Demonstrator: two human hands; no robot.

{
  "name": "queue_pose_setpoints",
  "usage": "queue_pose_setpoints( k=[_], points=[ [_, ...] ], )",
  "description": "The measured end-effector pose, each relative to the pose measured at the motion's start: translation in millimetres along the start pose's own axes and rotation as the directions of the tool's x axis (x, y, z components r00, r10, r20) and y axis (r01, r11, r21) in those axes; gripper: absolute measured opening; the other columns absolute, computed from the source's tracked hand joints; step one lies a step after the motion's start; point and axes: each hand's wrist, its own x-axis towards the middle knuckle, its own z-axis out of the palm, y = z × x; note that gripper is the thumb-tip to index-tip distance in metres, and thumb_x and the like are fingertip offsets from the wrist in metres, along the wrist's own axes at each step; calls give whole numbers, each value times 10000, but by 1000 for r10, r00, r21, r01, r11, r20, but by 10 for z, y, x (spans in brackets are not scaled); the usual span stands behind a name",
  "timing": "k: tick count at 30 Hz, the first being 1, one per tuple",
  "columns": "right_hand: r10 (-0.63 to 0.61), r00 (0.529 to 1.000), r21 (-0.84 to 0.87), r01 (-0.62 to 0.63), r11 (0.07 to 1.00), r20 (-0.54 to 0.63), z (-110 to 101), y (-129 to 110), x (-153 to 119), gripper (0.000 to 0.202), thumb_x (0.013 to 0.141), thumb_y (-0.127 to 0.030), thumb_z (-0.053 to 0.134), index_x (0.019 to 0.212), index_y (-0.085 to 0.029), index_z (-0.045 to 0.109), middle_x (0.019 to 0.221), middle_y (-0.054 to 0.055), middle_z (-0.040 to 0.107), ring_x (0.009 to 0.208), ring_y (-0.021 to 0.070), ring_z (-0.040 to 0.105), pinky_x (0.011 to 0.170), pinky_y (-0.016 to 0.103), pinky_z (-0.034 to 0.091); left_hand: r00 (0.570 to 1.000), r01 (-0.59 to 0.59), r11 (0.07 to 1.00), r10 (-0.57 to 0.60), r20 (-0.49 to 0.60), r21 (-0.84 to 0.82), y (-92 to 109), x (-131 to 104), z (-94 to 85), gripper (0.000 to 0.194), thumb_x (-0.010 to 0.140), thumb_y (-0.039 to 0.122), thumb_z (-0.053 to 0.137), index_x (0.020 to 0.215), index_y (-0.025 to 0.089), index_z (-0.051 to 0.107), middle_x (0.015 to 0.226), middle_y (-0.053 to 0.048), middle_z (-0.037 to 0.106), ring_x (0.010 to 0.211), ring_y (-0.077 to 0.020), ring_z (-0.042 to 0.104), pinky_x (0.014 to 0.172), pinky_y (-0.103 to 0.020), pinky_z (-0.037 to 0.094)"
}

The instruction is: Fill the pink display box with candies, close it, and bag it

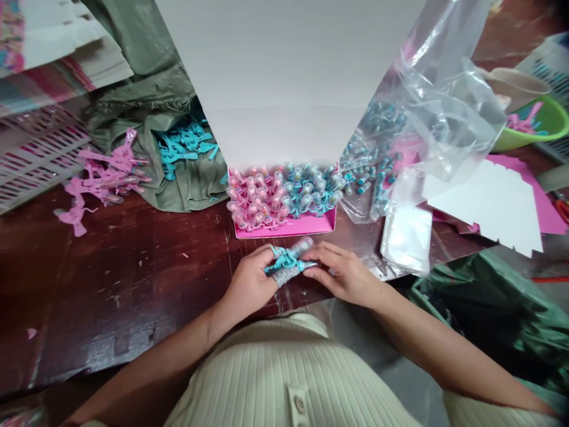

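In front of my body, my left hand (255, 276) is closed around a turquoise plastic toy piece (285, 259). Grey wrapping covers part of its fingers, and a fingertip is blurred. From the right, my right hand (344, 273) pinches the clear narrow end (311, 265) of that same piece between thumb and fingers. Just beyond both hands stands a display box (288, 228) with a pink front and a tall white lid. Upright clear-capped pieces fill it, pink ones (258, 198) on the left and turquoise ones (313, 188) on the right.
Loose pink pieces (106, 169) lie at left, beside turquoise ones (184, 145) on a green-grey sack (178, 193). At right are clear bags of small capsules (358, 160), a stack of clear sleeves (406, 237), white card (489, 207) and a green bowl (511, 139).
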Motion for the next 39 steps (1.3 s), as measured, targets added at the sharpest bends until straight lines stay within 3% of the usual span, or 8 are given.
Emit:
queue_pose_setpoints(
  k=[4, 10, 15, 19, 23, 30, 35, 39],
  points=[
    [70, 993, -21, -68, 997, 98, 62, -10, -19, 242, 1050, -329, 487, 972, -166, 648, 865, 57, 621, 815, 173, 600, 751, 305, 511, 985, -169, 932, 151, 81, 322, -31, -53, -60, 179, 969, 286, 579, 948, 171, 715, 956, -58, 679, 795, -149, 619, 704, -245, 467],
    [244, 967, 203, -255, 945, 74, 95, -13, -102, 356, 955, -426, 660, 1207, -180, 608, 1018, 57, 706, 827, 147, 657, 730, 263, 515, 997, -62, 992, 57, 50, 111, -53, -56, -60, 200, 952, 351, 638, 899, 170, 707, 855, -31, 630, 765, -140, 593, 703, -230, 463],
    [395, 912, 165, -408, 898, 109, 41, -25, -144, 481, 1064, -470, 419, 764, -175, 650, 655, -3, 656, 556, 95, 576, 566, 220, 429, 998, 21, 1000, -20, 51, -19, -47, -63, -10, 278, 900, 428, 714, 830, 160, 703, 794, -15, 605, 721, -134, 549, 664, -224, 437],
    [202, 976, 131, -210, 969, 76, -67, -22, -156, 420, 956, -459, 660, 1286, -203, 620, 1125, 70, 725, 734, 116, 651, 677, 236, 509, 977, 202, 928, -170, 127, -312, -67, -28, -2, 341, 819, 483, 783, 864, 153, 708, 806, -14, 678, 786, -173, 614, 794, -280, 500],
    [82, 997, 20, -82, 996, 8, -134, -12, -161, 204, 997, -386, 616, 1095, -217, 675, 897, 22, 718, 759, 122, 662, 705, 229, 495, 955, 288, 867, -231, 185, -407, -26, -13, 15, 328, 760, 459, 828, 841, 156, 732, 784, -3, 688, 785, -167, 611, 819, -291, 499],
    [-63, 998, 39, 62, 997, 25, -293, -34, -46, 714, 869, -474, 753, 1500, -286, 475, 1508, 158, 498, 1208, 239, 636, 983, 390, 560, 821, 556, 676, -358, 445, -483, 102, -41, 96, 384, 767, 517, 777, 837, 149, 692, 521, 64, 478, 423, -54, 323, 412, -185, 247],
    [-73, 994, 45, 69, 997, 80, -550, -83, 74, 265, 960, -435, 650, 1144, -256, 716, 1078, 77, 745, 993, 202, 716, 876, 337, 579, 993, -50, 997, 44, 113, 51, 198, 119, -181, 347, 905, 485, 688, 1046, 173, 748, 973, -73, 743, 885, -213, 676, 813, -345, 539],
    [44, 983, -439, -121, 890, -181, -655, 59, 203, 339, 975, -540, 582, 936, -221, 691, 818, 64, 684, 767, 210, 662, 662, 313, 488, 829, -394, 589, 559, -4, 705, 161, 429, -504, 206, 1005, 235, 553, 1132, 210, 714, 1415, -62, 641, 1377, -308, 497, 1113, -519, 350]
  ],
)
